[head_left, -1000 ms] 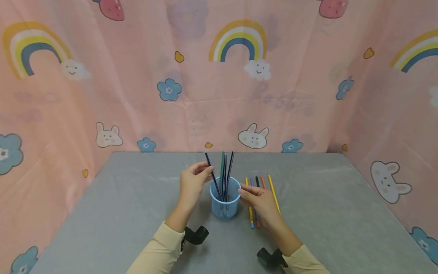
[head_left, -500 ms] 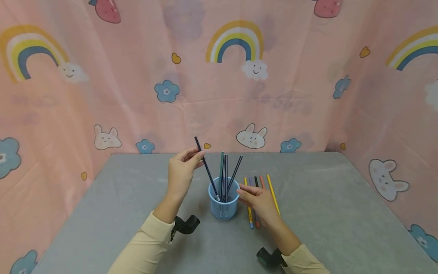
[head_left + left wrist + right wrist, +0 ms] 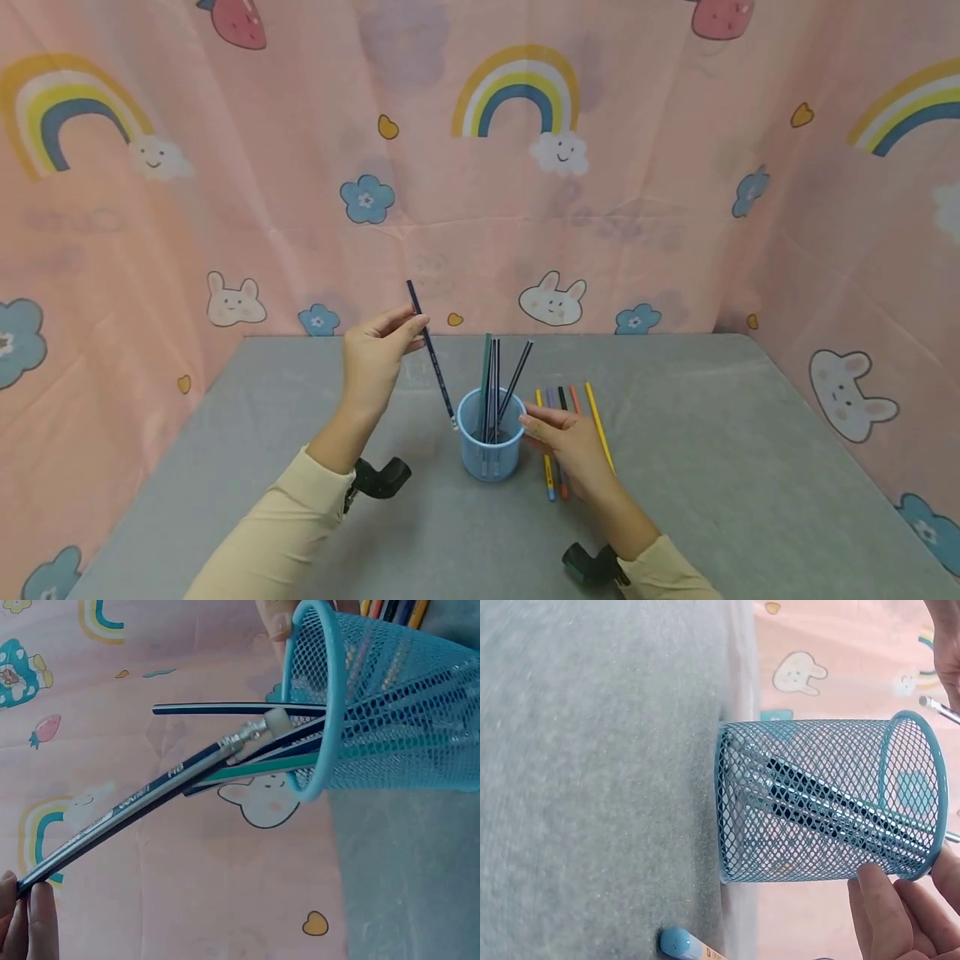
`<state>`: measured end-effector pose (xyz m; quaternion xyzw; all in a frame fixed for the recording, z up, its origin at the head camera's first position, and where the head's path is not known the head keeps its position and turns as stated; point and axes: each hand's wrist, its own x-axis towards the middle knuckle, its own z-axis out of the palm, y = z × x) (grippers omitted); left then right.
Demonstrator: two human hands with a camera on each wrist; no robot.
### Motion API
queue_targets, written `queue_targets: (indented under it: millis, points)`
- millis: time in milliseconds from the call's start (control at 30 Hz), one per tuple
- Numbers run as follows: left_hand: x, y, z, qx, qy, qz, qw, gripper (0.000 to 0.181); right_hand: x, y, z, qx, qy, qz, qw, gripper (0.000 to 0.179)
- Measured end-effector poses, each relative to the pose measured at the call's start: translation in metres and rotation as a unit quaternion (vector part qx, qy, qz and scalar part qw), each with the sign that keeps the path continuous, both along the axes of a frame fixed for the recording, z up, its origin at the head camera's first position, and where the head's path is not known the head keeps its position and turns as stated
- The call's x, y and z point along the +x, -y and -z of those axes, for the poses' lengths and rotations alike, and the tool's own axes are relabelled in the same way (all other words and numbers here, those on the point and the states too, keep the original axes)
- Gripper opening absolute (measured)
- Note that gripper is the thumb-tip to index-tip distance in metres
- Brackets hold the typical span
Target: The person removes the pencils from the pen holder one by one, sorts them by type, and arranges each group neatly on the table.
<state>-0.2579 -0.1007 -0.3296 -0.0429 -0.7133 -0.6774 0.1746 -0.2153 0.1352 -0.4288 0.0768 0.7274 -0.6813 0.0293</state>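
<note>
With our right fingers [image 3: 885, 911] we hold the rim of a light-blue cylindrical mesh cup [image 3: 817, 736]; slim dark pencils [image 3: 802, 778] lean inside. A round-ended blue-tipped pencil [image 3: 682, 943] lies near the grey worktop's [image 3: 592, 780] edge.

grey tabletop [image 3: 720, 467] | pink cloth [image 3: 300, 167] hanging behind it and along both sides | printed on cloth: rainbows [image 3: 516, 60], white rabbits [image 3: 553, 303], blue flowers [image 3: 367, 199], strawberries [image 3: 238, 23], yellow hearts [image 3: 387, 127]

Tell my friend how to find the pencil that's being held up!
On the gray table stands a blue mesh cup. Beside it, the person's left hand pinches a dark striped pencil. Unlike the pencils inside the cup, this one is held outside it, white eraser end down.
</note>
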Motion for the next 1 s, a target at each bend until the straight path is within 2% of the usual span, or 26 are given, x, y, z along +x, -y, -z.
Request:
queue_targets:
  millis: [200, 333, 667, 1000]
  points:
    - [-0.005, 0.005, 0.0, -0.018, 0.039, 0.014, 0.999, 0.027, 0.0, -0.001, 0.0, 0.002, 0.004, 0.004, 1.0, 0.031]
    - [-0.008, 0.008, 0.005, -0.033, 0.063, 0.028, 0.9971, 0.025, 0.0, 0.0, -0.001, 0.004, 0.004, 0.003, 1.0, 0.031]
    - [-0.02, 0.011, 0.031, -0.042, 0.148, 0.052, 0.9867, 0.026, 0.0, 0.001, -0.001, 0.002, 0.004, 0.0, 1.0, 0.03]
    - [-0.031, 0.012, 0.056, -0.063, 0.203, 0.059, 0.9754, 0.026, -0.001, 0.0, 0.0, 0.001, 0.001, -0.003, 1.0, 0.03]
